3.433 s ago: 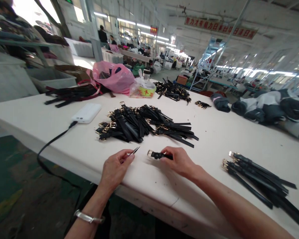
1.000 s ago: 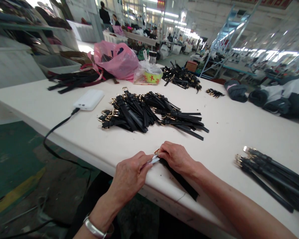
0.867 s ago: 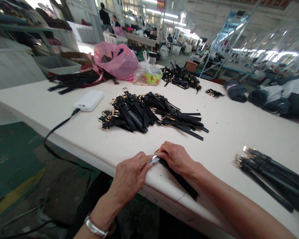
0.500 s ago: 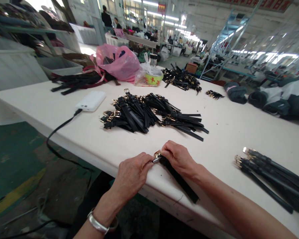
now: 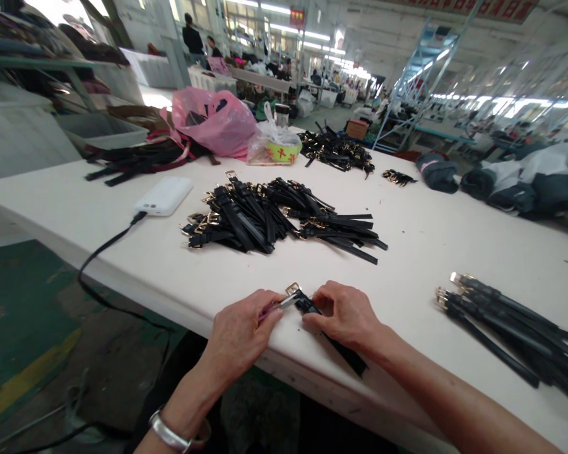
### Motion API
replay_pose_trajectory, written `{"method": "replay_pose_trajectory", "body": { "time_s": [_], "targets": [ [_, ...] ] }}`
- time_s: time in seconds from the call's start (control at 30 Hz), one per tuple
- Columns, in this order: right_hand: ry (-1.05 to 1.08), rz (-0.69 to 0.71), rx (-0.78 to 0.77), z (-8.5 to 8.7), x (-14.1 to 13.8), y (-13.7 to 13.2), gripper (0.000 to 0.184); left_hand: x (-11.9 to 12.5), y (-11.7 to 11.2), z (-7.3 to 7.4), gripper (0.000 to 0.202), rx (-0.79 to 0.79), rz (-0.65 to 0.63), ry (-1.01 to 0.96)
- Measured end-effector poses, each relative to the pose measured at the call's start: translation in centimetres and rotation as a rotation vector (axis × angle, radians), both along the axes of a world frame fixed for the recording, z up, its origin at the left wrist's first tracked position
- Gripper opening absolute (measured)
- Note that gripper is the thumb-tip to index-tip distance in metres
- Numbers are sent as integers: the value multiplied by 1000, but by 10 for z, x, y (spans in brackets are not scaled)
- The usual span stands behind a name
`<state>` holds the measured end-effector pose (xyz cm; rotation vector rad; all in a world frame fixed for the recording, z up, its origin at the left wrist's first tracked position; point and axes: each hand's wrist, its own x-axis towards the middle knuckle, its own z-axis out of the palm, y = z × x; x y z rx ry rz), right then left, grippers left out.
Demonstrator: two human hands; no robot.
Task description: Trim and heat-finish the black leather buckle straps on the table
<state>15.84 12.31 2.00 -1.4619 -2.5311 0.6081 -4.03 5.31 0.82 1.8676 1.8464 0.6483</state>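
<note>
A black strap (image 5: 349, 359) with a gold buckle (image 5: 293, 289) lies slantwise near the table's front edge. My left hand (image 5: 243, 329) is closed around a small tool (image 5: 288, 302) with a purple handle and a slim metal tip; its exact kind is hard to make out. That tip touches the strap just below the buckle. Over the strap, my right hand (image 5: 346, 313) has thumb and forefinger apart, the thumb beside the strap's edge. Part of the strap is hidden beneath this hand.
Piled buckled straps (image 5: 246, 214) lie ahead, with another bundle (image 5: 506, 321) to the right. A white power bank (image 5: 165, 195) with a black cable (image 5: 99, 252) sits left. Behind are a pink bag (image 5: 213, 123), more straps (image 5: 336, 150) and dark rolls (image 5: 435, 171).
My right thumb and forefinger have opened from their pinch by the buckle and drawn back along the strap. More of the left hand's tool shows. The whole view has shifted slightly.
</note>
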Motion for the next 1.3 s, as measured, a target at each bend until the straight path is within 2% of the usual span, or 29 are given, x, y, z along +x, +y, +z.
{"method": "replay_pose_trajectory", "body": {
  "time_s": [0.23, 0.57, 1.17, 1.3],
  "targets": [
    [71, -11, 14, -7, -3, 1, 12, 8, -4, 0, 21, 48, -23, 102],
    [104, -5, 33, -10, -3, 0, 12, 8, -6, -13, 28, 163, -99, 159],
    [155, 44, 39, -15, 2, 2, 9, 3, -1, -20, 28, 253, -156, 108],
    [171, 63, 29, -14, 4, 3, 8, 0, 4, -17, 25, 205, -199, 63]
  ]
}}
